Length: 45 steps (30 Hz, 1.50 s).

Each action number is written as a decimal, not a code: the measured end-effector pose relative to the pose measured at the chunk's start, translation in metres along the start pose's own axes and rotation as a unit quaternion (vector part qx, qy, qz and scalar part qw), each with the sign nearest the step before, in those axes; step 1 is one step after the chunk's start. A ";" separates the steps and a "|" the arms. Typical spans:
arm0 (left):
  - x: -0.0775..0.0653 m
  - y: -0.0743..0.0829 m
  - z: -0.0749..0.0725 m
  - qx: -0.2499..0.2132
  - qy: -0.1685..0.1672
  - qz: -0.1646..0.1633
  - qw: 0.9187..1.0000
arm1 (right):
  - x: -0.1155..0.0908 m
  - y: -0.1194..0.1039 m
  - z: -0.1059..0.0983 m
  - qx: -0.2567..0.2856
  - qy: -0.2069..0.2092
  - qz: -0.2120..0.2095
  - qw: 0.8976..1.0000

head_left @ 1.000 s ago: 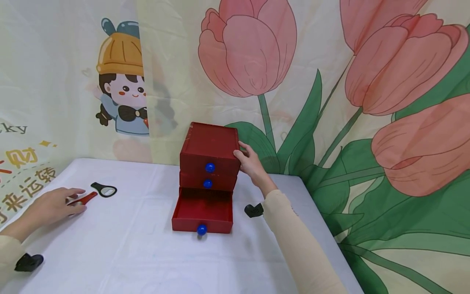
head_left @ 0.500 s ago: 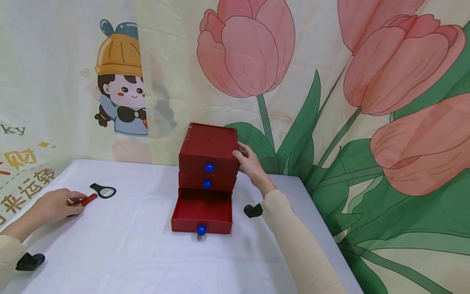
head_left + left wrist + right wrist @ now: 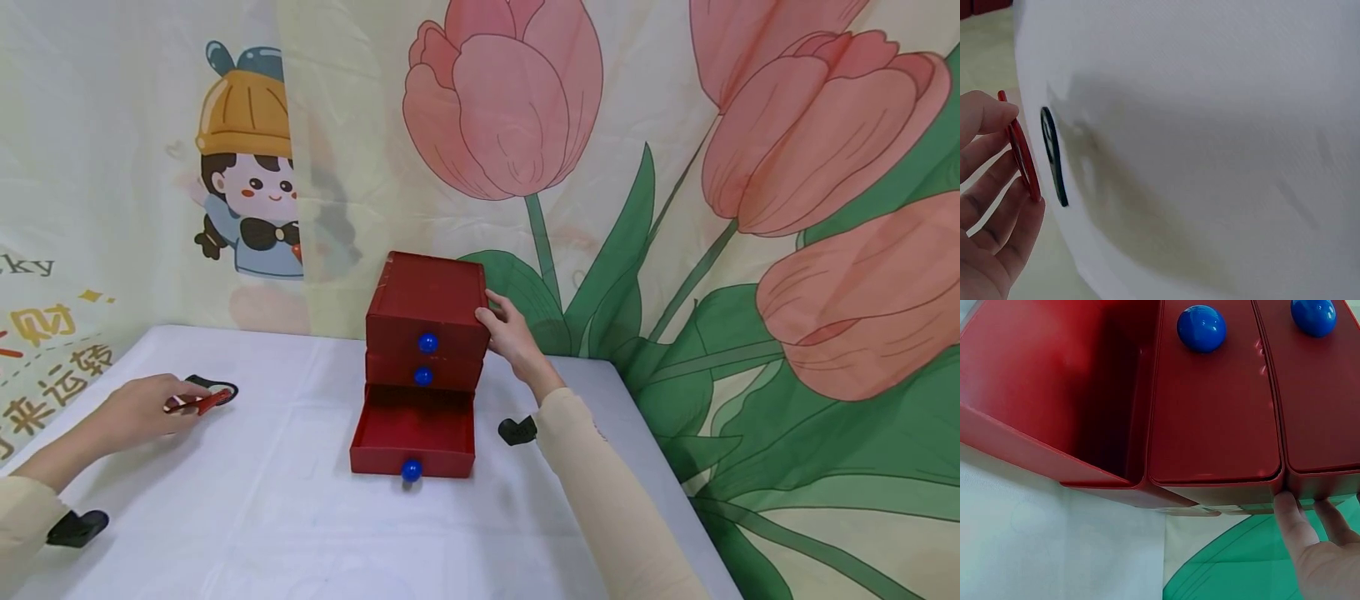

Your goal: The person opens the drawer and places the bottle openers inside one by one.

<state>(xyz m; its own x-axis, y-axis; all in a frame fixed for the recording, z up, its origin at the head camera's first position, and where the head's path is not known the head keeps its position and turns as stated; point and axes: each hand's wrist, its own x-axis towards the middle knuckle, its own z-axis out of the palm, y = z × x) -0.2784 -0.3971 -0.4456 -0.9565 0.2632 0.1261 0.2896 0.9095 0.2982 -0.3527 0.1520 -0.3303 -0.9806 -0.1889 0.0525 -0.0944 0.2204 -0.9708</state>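
My left hand (image 3: 142, 412) pinches a red magnifying glass (image 3: 215, 402) between thumb and fingers, held over the left of the table. In the left wrist view, the red magnifying glass (image 3: 1024, 156) appears nearly edge-on. Just beyond it a black magnifying glass (image 3: 197, 380) lies on the cloth, partly covered by the red one in the head view. A red chest of drawers (image 3: 431, 287) stands mid-table, its bottom drawer (image 3: 412, 433) pulled out with nothing inside. My right hand (image 3: 517, 335) rests against the chest's upper right side, fingertips (image 3: 1286, 501) touching the wall.
Blue round knobs (image 3: 428, 342) stick out from the drawer fronts. White cloth covers the table (image 3: 300, 517). Behind it hangs a backdrop (image 3: 352, 167) printed with tulips and a cartoon figure. Black straps (image 3: 517, 431) show at both wrists.
The left hand has taken hold of the red magnifying glass, lifted it and carried it right, over the black one. The right hand and the chest have stayed still.
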 end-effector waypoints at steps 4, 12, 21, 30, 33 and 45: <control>0.004 0.016 -0.001 -0.003 0.015 0.022 1.000 | 0.000 0.001 0.000 -0.001 0.001 -0.002 1.000; 0.013 0.050 -0.002 -0.002 0.038 0.082 0.996 | 0.000 0.001 -0.001 -0.001 -0.001 -0.003 1.000; 0.024 0.091 -0.007 -0.016 0.025 0.114 0.993 | 0.000 0.001 0.000 0.003 -0.002 -0.003 1.000; 0.035 0.137 -0.007 -0.037 0.003 0.137 0.990 | 0.000 0.002 -0.001 0.002 0.000 -0.002 1.000; 0.039 0.152 -0.003 -0.044 -0.008 0.141 0.989 | 0.001 0.002 -0.002 0.000 -0.002 0.001 1.000; 0.056 0.202 0.008 -0.069 -0.015 0.190 0.979 | 0.003 -0.002 -0.005 -0.021 -0.011 0.002 1.000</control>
<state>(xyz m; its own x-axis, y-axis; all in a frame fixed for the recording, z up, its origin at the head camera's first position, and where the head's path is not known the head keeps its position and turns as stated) -0.2741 -0.1957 -0.3856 -0.7791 0.5847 0.2259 0.6244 0.6925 0.3614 -0.3563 0.1560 -0.3266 -0.9770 -0.2089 0.0427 -0.0977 0.2609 -0.9604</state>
